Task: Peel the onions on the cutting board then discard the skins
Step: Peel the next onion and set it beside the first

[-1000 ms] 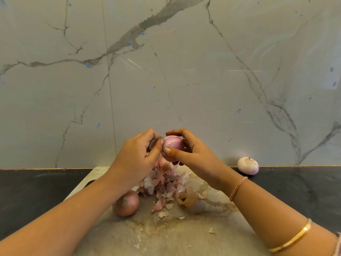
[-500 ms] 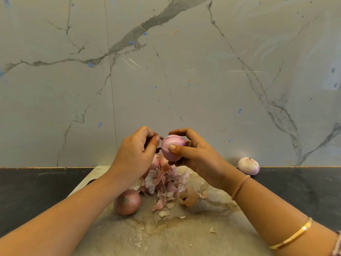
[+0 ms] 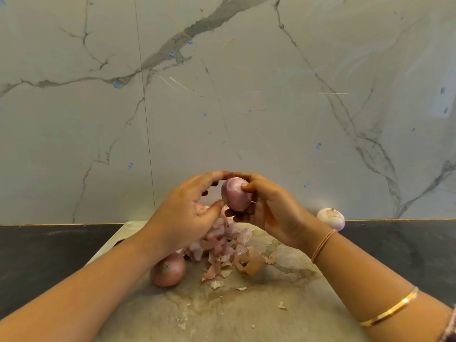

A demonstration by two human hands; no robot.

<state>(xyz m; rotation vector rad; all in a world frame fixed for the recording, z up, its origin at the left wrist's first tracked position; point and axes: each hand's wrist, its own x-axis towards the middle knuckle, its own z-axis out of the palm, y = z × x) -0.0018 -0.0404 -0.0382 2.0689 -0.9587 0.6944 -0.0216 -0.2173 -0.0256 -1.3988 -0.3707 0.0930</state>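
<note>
A peeled pink onion [image 3: 235,197] is held up above the cutting board [image 3: 246,314]. My right hand [image 3: 271,211] grips it from the right, thumb on its front. My left hand [image 3: 187,213] reaches round it from the left, thumb tip on its lower left side and forefinger over its top. Below the hands a pile of pink and brown onion skins [image 3: 222,243] lies on the board, with a cupped brown skin [image 3: 249,261] at its right. An unpeeled onion [image 3: 170,269] sits on the board under my left wrist.
Another peeled onion [image 3: 330,218] rests on the dark counter [image 3: 49,253] by the marble wall, to the right of the board. Small skin scraps [image 3: 282,306] are scattered over the board's near part.
My left hand has uncurled from a pinch at the onion's top left, its fingers now spread round the onion. The right hand has turned the onion slightly and lifted it a little.
</note>
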